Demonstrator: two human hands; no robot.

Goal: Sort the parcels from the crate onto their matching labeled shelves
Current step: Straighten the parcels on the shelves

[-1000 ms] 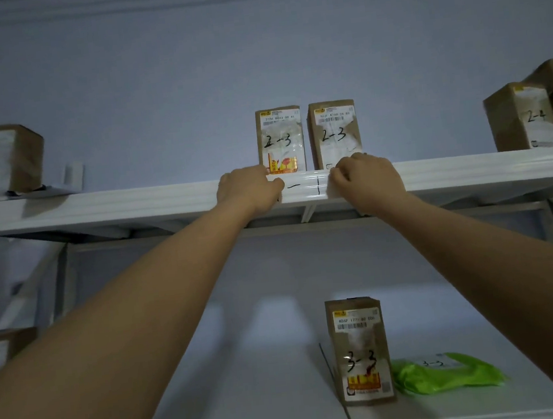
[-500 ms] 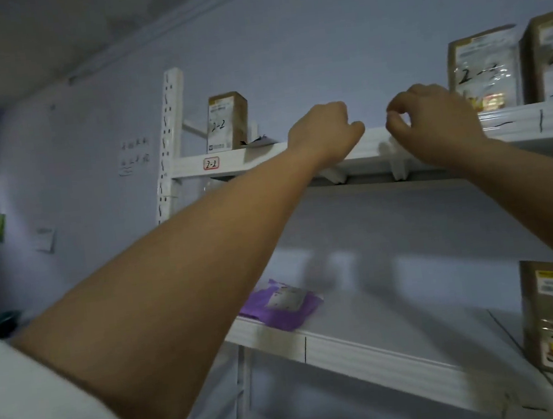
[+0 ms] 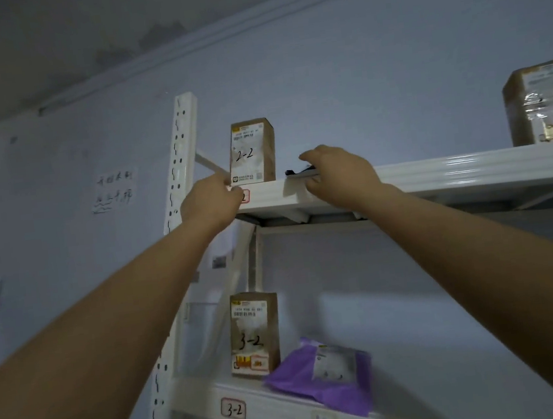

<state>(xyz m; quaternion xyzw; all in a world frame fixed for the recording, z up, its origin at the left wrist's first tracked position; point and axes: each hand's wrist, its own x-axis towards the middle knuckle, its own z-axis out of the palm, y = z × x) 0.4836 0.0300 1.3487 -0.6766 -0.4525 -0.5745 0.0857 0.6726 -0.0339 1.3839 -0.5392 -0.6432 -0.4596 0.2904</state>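
The white shelving rack (image 3: 436, 174) was taken as the landmark. On its upper shelf a brown box marked 2-2 (image 3: 250, 152) stood upright near the left upright post (image 3: 179, 172), and another brown box (image 3: 545, 103) stood well apart at the right end. On the shelf below, labelled 3-2 (image 3: 233, 409), a box marked 3-2 (image 3: 253, 332) stood upright with a purple mailer (image 3: 325, 376) lying just beside it. The left hand (image 3: 210, 201) was raised against the upper shelf's front edge below the 2-2 box, fingers curled; whether anything was held could not be told. The right hand (image 3: 336, 173) was laid over that edge, its fingers curled on a thin flat dark parcel (image 3: 300, 171) resting beside the 2-2 box. The step was judged to be seating this parcel. It would best be slid fully back from the lip, kept flat, without the upright box being nudged.
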